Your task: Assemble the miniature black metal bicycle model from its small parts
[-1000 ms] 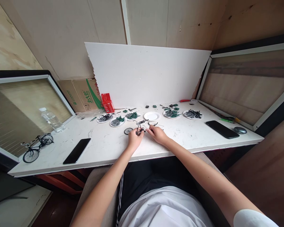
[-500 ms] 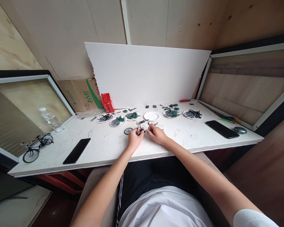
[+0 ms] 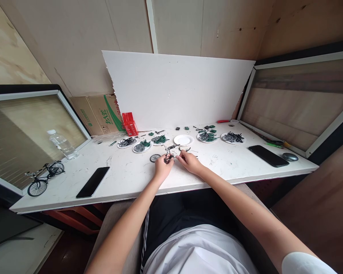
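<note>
Left hand (image 3: pixel 162 168): closed round the small bicycle frame (image 3: pixel 168 155), holding it upright at mid-table (image 3: pixel 125 179), probably to steady it.
Right hand (image 3: pixel 191 162): fingertips at the frame's right side; cannot tell whether they pinch or only touch.
Loose wheel (image 3: pixel 154 157): flat, just left of the frame, within easy reach.
Paper plates (image 3: pixel 183 140): in a row behind the hands, with small parts sorted by kind.
Finished model bicycle (image 3: pixel 42 178): far left, well apart.

Black frame (image 3: pixel 168 156), white table (image 3: pixel 125 179), red box (image 3: pixel 130 124), green-and-black parts (image 3: pixel 207 136) on white plates (image 3: pixel 183 140)

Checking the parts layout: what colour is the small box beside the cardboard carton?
Red; the small box shows best in the head view.
</note>
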`<state>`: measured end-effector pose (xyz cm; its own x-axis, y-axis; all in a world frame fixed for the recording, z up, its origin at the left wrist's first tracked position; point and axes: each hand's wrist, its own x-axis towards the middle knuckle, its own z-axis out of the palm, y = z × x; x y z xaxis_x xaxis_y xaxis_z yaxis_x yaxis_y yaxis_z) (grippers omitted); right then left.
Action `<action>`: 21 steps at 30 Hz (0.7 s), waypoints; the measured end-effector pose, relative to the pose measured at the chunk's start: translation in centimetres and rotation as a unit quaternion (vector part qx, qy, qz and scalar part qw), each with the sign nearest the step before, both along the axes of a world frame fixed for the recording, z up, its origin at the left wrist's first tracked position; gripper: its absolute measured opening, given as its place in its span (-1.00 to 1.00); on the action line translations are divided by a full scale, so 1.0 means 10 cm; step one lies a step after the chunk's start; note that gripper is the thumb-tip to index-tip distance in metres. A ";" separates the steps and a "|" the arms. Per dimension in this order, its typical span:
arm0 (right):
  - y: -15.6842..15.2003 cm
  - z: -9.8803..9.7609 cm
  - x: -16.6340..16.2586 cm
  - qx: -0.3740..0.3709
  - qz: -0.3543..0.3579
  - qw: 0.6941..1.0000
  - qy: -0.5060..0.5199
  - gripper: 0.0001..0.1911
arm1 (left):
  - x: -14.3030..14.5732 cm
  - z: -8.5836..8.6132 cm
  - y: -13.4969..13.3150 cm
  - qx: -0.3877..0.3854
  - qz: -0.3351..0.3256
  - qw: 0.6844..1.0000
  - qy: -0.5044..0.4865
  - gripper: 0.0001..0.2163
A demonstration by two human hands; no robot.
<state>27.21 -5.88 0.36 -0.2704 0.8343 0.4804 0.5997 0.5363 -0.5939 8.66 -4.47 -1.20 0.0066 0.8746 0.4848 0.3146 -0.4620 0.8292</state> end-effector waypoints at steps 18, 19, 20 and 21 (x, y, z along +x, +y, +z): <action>-0.03 0.04 -0.01 -0.004 -0.020 1.000 -0.023 -0.62 | 0.01 0.04 -0.03 0.004 0.010 1.000 0.021 -0.85; -0.03 0.04 -0.01 -0.004 -0.020 0.999 -0.025 -0.61 | 0.01 0.04 -0.04 0.005 0.010 1.000 0.022 -0.84; -0.03 0.04 -0.01 -0.003 -0.020 1.000 -0.024 -0.61 | 0.01 0.04 -0.04 0.005 0.010 1.000 0.023 -0.84; -0.03 0.04 -0.01 -0.003 -0.019 1.000 -0.024 -0.62 | 0.01 0.04 -0.04 0.005 0.010 1.000 0.023 -0.85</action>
<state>27.11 -6.14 0.79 -0.2608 0.8477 0.4620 0.6473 0.5086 -0.5678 8.78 -4.83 -0.80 0.0115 0.8702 0.4926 0.3625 -0.4627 0.8090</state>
